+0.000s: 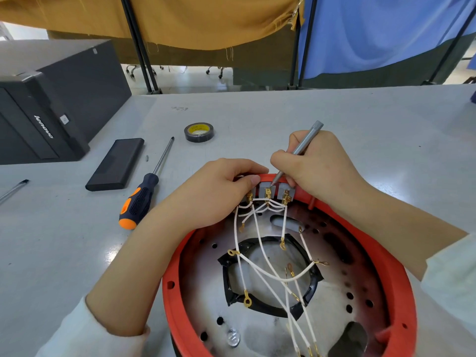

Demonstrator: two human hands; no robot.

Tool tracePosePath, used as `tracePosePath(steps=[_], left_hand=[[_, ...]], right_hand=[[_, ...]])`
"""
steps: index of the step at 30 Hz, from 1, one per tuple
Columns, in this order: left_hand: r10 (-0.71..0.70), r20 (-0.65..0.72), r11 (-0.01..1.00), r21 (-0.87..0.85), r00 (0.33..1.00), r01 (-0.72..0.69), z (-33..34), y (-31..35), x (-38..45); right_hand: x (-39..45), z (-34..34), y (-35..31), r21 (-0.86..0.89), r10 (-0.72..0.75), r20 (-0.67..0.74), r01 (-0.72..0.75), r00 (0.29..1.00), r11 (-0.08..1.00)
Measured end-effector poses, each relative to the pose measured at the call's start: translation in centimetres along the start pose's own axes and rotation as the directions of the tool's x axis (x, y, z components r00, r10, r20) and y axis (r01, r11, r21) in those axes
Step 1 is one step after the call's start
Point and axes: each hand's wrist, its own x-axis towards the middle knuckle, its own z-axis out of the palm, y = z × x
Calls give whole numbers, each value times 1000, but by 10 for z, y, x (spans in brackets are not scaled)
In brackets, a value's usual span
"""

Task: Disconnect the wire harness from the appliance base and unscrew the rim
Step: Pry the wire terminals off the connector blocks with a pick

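The base, upturned, fills the lower right of the frame, its red rim still seated all round. At the far edge of the rim, mid-frame, three grey switches carry the white harness. The left hand grips the leftmost switch and the rim edge, fingers curled over. The right hand pinches a thin grey driver like a pen, its tip set down at the middle switch.

Judging from how things lie, the disconnecting is well along but not done: many brass ring terminals hang loose over the metal plate in the centre and lower part of the frame, free of any screw, while the wires at the switches look still plugged on. A loose screw lies on the plate near the bottom. The rim looks not yet started; I cannot tell whether its holes still hold screws.

Left of the base lie a big orange-handled screwdriver, a dark case and a tape roll
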Motion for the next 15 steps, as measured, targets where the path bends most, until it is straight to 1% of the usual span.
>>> tracePosePath(steps=[3, 5, 11, 15], left_hand=[[-6, 1, 1000, 6, 1000, 6, 0, -1, 0], [-4, -2, 1000, 0, 1000, 4, 0, -1, 0], [-1, -7, 1000, 8, 1000, 1, 0, -1, 0], [1, -10, 1000, 20, 1000, -1, 1, -1, -1]], right_hand=[[3, -1, 1, 20, 38, 43, -39, 998, 999], [3, -1, 1, 16, 38, 40, -38, 998, 999], [-4, 0, -2, -96, -82, -54, 76, 995, 992], [-6, 2, -1, -128, -119, -68, 109, 991, 986]])
